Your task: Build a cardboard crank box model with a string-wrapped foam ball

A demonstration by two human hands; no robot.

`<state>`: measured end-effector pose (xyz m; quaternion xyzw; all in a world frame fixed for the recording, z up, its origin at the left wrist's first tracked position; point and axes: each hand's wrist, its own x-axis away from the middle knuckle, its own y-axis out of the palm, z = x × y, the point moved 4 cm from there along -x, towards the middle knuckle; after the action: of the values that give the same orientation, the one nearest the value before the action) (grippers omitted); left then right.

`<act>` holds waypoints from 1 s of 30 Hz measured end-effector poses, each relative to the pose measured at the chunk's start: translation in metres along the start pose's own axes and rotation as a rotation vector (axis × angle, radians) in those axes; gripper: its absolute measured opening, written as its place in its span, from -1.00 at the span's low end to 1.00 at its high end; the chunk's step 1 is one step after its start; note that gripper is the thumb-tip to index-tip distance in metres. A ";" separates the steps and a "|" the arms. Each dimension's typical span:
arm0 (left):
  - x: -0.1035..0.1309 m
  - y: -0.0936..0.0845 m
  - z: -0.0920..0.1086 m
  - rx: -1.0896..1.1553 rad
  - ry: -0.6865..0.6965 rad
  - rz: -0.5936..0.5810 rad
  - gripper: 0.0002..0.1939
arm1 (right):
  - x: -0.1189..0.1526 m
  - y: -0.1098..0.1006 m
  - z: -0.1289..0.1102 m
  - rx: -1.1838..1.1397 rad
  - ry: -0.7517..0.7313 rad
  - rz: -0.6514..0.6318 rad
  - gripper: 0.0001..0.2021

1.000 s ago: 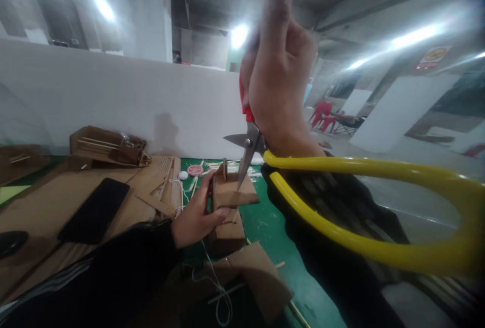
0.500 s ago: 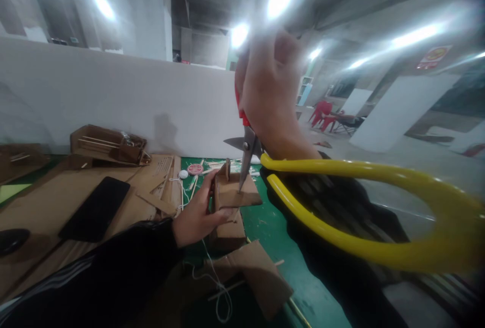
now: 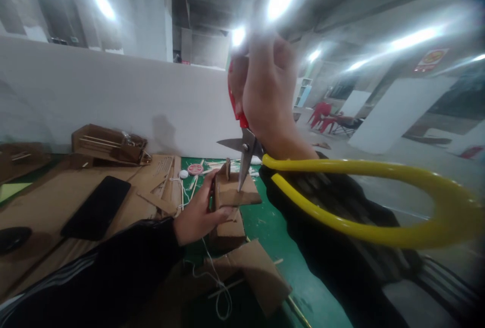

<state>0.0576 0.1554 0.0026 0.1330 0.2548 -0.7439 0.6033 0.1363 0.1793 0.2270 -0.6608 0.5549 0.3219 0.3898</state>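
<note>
My left hand is closed on the left side of a small cardboard box, thumb along its near edge and fingers behind. My right hand is raised above it, wrapped round the red handle of a pair of scissors. The scissor blades are spread; one points down with its tip touching the top of the box, the other sticks out to the left. A yellow loop-shaped handle stretches across my right forearm; whether it belongs to the scissors I cannot tell.
A cut cardboard piece and white string lie in front. At left are a phone, a dark mouse-like object and flat cardboard. A cardboard model stands before the white partition. Thin sticks are scattered behind.
The red handle and my right hand have tipped slightly left, pivoting about the blade tip on the box. The left hand and box hold nearly still.
</note>
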 end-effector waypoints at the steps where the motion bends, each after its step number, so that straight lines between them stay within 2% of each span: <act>1: 0.000 0.000 0.000 -0.013 -0.006 0.006 -0.13 | 0.000 0.000 0.000 -0.055 -0.032 0.009 -0.47; 5: 0.000 0.000 0.004 -0.017 0.005 0.004 -0.14 | 0.000 0.004 0.008 -0.082 -0.053 -0.009 -0.51; 7: -0.001 0.000 0.006 0.016 0.009 -0.005 -0.15 | 0.002 0.001 0.010 -0.035 -0.045 0.043 -0.53; 10: -0.002 0.002 0.007 0.079 -0.007 -0.017 -0.13 | 0.007 -0.003 0.004 0.026 -0.043 0.136 -0.55; 13: -0.003 0.003 0.005 0.104 -0.035 -0.010 -0.13 | 0.011 -0.003 -0.005 0.064 -0.040 0.121 -0.55; 16: -0.003 0.003 0.004 0.086 -0.029 -0.010 -0.15 | 0.014 -0.005 -0.013 0.048 -0.109 0.186 -0.55; 18: -0.003 0.002 0.005 0.071 -0.004 -0.014 -0.16 | 0.013 -0.003 -0.012 0.021 -0.091 0.137 -0.54; 22: -0.003 -0.001 0.005 0.000 0.033 -0.036 -0.14 | 0.007 0.002 -0.001 -0.187 -0.005 -0.070 -0.56; 26: -0.001 -0.003 0.002 -0.070 0.033 -0.064 -0.13 | 0.006 0.007 0.005 -0.374 0.046 -0.046 -0.47; 28: 0.000 -0.003 0.001 -0.079 0.041 -0.077 -0.15 | 0.007 0.009 0.006 -0.397 0.080 -0.009 -0.44; 30: 0.001 -0.003 0.000 -0.069 0.065 -0.089 -0.18 | 0.009 0.012 0.005 -0.394 0.106 -0.044 -0.44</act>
<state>0.0545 0.1552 0.0033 0.1248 0.3057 -0.7560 0.5652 0.1257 0.1780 0.2149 -0.7523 0.4862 0.3803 0.2303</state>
